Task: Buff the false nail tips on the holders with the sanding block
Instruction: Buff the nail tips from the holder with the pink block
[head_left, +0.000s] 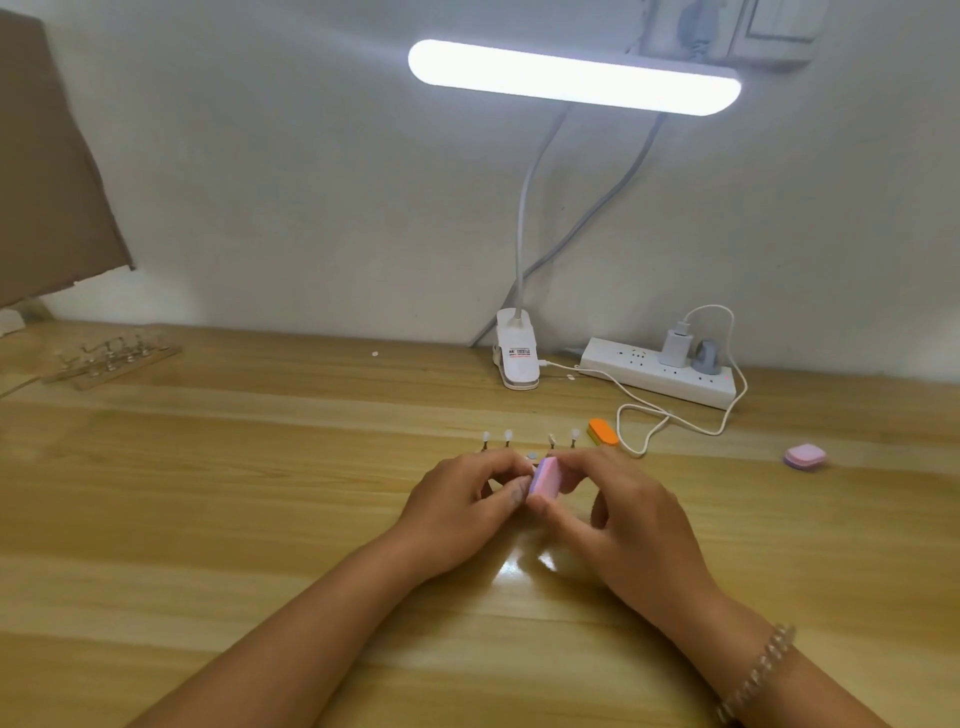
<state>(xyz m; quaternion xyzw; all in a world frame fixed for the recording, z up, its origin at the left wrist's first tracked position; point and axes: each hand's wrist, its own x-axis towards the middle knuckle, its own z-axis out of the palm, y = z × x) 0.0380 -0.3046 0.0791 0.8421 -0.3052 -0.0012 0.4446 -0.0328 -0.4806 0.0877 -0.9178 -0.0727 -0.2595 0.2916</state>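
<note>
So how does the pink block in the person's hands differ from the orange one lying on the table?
The pink block is pinched on edge in the right hand's fingers; the orange block lies flat on the table, untouched. The pink block has a purple side layer, the orange block a yellowish one. Both are small, with rounded corners.

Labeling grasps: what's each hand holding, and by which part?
Right hand pinches the pink sanding block, thumb at its near end. Left hand curls beside it below a nail tip; its hold is hidden.
</note>
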